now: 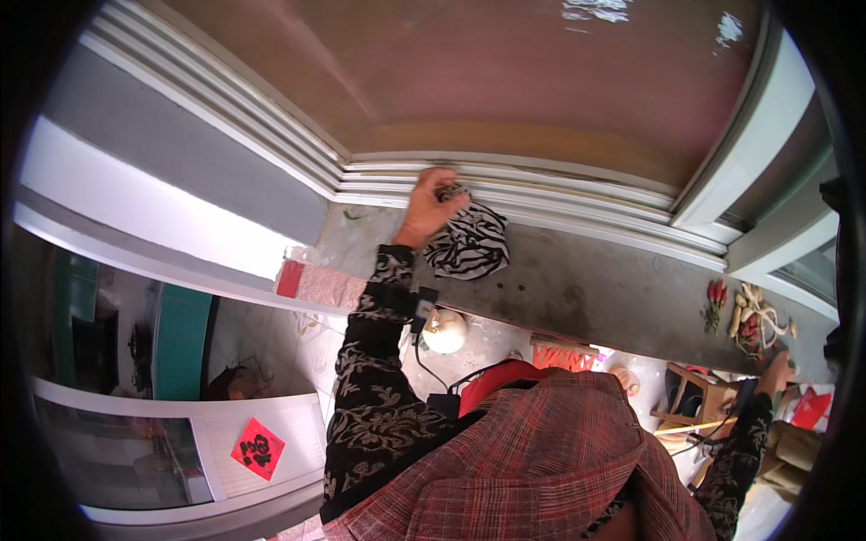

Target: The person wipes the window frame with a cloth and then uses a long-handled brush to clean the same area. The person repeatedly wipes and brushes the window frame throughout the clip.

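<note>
At the window track (559, 191), my left hand (428, 213) is closed on a bunched black-and-white striped cloth (471, 245). Part of the cloth pokes up between the fingers and touches the rails, while the rest drapes over the grey sill (577, 279). My right hand (774, 373) is far to the right, at the sill's front edge beside a bundle of dried peppers and a pale tie (756, 323); its fingers are too small and shadowed to read.
Red chillies (715, 301) lie on the sill's right end. The glass pane (541, 81) stands behind the track, with a white frame post (758, 135) on the right. Below the sill are a round pale object (445, 332) and a wooden stool (693, 397).
</note>
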Available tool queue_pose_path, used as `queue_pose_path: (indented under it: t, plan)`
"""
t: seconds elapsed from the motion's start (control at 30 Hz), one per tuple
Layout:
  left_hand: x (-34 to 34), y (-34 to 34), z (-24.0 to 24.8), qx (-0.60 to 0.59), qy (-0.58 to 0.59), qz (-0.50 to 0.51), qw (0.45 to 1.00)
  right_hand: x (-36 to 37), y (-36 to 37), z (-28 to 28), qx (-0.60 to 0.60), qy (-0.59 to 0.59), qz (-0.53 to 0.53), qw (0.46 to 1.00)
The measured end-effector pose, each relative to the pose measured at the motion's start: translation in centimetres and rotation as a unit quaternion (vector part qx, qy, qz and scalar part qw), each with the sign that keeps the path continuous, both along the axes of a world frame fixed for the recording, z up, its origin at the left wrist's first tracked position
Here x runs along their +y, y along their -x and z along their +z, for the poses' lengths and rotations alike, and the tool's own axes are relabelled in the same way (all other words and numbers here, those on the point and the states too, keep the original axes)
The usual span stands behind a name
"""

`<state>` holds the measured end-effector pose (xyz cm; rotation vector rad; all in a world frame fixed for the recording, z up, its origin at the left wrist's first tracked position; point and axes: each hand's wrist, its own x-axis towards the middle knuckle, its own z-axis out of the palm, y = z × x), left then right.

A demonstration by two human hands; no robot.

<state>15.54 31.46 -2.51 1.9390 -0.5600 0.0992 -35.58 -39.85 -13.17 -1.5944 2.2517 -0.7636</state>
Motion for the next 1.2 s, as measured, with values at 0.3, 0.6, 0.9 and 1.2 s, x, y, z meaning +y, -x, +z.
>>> queue_pose_path:
  t: [0.3, 0.6, 0.9, 1.2]
  plan:
    - [4.0, 9.1, -0.9, -0.137, -0.277, 0.132, 0.942, 1.4, -1.1, 0.9, -0.033, 0.002, -0.019, 0.999]
    - [3.4, 6.6, -0.4, -0.14, 0.034, 0.138, 0.98, 1.1, -1.2, 0.7, -0.035, 0.001, -0.02, 0.999]
    - [6.1, -2.2, 10.1, 0.018, 0.539, 0.255, 0.803, 1.9, -1.8, 0.9, -0.036, 0.004, -0.033, 0.999]
    - [3.2, 1.5, 4.3, -0.274, -0.17, 0.023, 0.946, 2.4, -2.0, 1.6, -0.025, 0.007, -0.033, 0.999]
